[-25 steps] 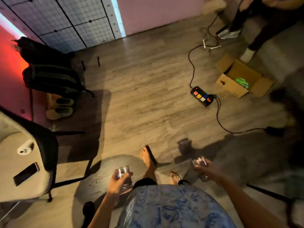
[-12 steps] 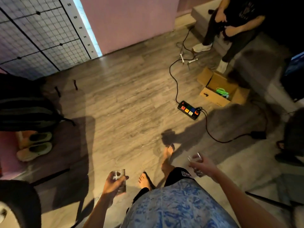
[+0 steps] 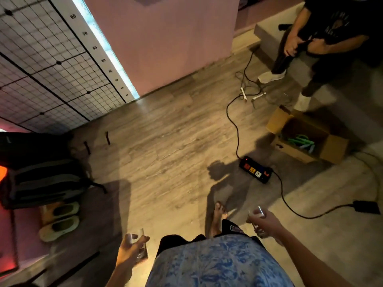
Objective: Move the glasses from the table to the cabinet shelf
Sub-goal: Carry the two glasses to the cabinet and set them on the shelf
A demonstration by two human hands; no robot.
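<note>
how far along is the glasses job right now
Done: two glasses are off the table, one in the left hand, one in the right hand. In hand: the left glass and right glass are held over the floor. Left: no cabinet or shelf is in view, so neither glass is shelved yet.

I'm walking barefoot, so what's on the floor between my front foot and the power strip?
Head view: only bare wood floor in shadow between the foot and the power strip.
</note>
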